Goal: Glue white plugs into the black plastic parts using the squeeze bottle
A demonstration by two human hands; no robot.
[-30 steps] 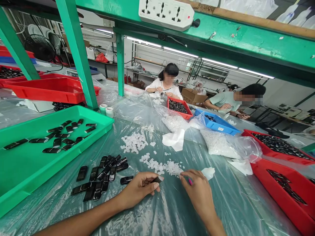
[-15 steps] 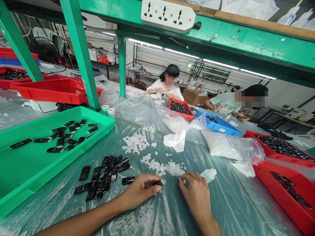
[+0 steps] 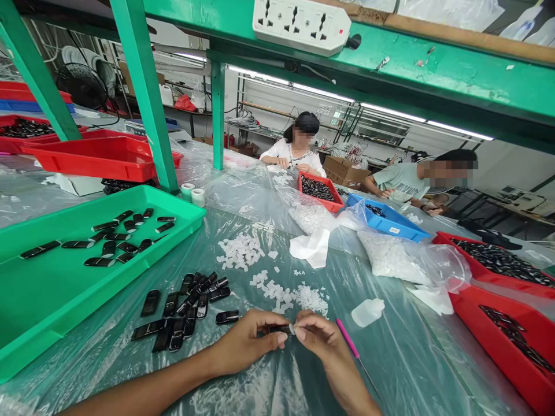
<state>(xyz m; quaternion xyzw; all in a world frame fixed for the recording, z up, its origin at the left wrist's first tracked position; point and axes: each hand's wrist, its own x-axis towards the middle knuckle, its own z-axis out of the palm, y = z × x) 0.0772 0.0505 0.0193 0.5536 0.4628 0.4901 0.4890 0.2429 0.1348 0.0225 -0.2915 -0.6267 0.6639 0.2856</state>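
Clear plastic film (image 3: 243, 398) covers the tabletop (image 3: 407, 341), and just above it the two hands come together: the left hand (image 3: 249, 341) is closed around a black piece (image 3: 282, 329), while the right hand (image 3: 323, 344) pinches the white tip (image 3: 292, 329) at its end. Held between them, the piece has its long axis running roughly crosswise from left palm to right fingertips, its body nearer the left hand; whether the tip is separate is too small to tell. White bits (image 3: 311, 299) lie just beyond both hands, a pink tool (image 3: 348, 340) right of the right.
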